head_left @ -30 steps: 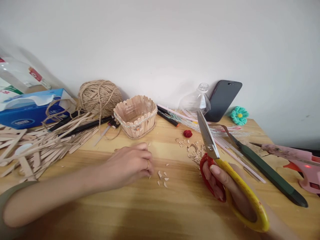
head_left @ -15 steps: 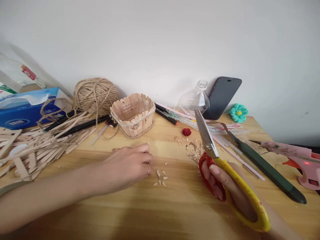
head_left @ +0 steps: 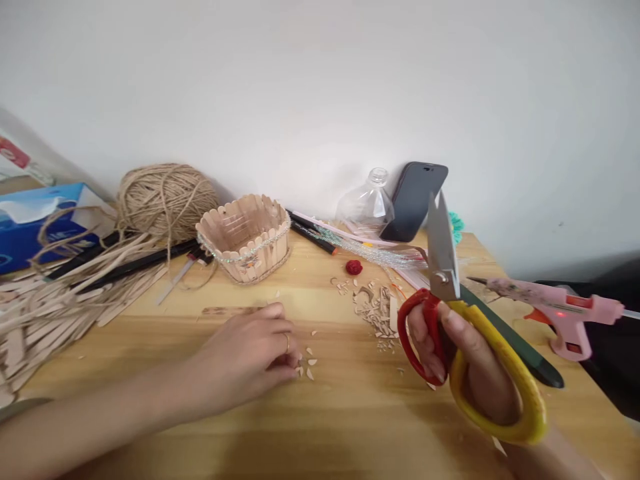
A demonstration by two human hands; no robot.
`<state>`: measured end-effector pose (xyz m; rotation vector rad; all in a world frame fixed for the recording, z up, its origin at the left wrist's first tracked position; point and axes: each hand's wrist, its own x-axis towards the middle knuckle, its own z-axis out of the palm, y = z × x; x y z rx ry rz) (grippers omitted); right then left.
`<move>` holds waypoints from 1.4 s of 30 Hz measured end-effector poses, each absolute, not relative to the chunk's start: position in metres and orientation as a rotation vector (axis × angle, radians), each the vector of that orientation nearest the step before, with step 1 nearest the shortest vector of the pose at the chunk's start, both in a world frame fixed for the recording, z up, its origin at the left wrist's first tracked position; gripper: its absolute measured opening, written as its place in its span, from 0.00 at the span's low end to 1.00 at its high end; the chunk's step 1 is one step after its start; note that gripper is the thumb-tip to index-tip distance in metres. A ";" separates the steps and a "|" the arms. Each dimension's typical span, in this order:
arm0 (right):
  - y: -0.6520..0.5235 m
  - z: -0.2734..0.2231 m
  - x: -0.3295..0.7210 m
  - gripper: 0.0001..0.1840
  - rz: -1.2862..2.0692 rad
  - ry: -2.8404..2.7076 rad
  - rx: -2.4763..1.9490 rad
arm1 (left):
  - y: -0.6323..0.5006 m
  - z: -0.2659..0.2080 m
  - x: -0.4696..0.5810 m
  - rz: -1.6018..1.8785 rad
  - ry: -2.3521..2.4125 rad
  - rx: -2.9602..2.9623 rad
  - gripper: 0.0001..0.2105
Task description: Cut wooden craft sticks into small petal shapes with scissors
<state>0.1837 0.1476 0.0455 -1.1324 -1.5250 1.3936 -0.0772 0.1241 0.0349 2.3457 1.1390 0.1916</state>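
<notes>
My right hand (head_left: pixel 475 353) is closed around the handles of a pair of scissors (head_left: pixel 443 253), one handle red and one yellow. The blades point up, their tips slightly apart, above the table. My left hand (head_left: pixel 255 347), wearing a ring, rests low on the wood with its fingers curled together at several small wood chips (head_left: pixel 311 362). Whatever lies between those fingertips is hidden. A flat wooden stick (head_left: pixel 220 311) lies just beyond that hand. Farther back stands a small basket of craft sticks (head_left: pixel 260 257) with a glittery trim.
Left are loose craft sticks (head_left: pixel 45 333), a twine ball (head_left: pixel 165 200) and a blue tissue pack (head_left: pixel 25 233). Behind stand a clear bottle piece (head_left: pixel 367 207) and a phone (head_left: pixel 415 200). Right are wood scraps (head_left: pixel 377 310), a red rosette (head_left: pixel 354 267), a green-handled tool (head_left: pixel 510 333) and a pink glue gun (head_left: pixel 560 307).
The view has swung right, so the table things sit farther left. My left hand has come down to the wood chips. The scissors have turned more upright, still in my right hand.
</notes>
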 end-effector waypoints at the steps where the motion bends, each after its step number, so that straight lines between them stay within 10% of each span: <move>1: 0.148 0.048 0.185 0.24 1.399 -1.474 -1.115 | 0.125 0.034 -0.077 0.190 1.139 2.338 0.05; 31: 0.151 0.071 0.205 0.23 1.422 -1.319 -0.960 | 0.208 0.057 -0.012 0.458 1.281 2.201 0.08; 38: 0.150 0.070 0.205 0.22 1.565 -1.335 -0.731 | 0.204 0.088 0.021 0.405 0.680 1.678 0.20; 42: 0.149 0.068 0.203 0.24 1.533 -1.325 -0.752 | 0.210 0.088 0.037 0.220 0.566 1.826 0.08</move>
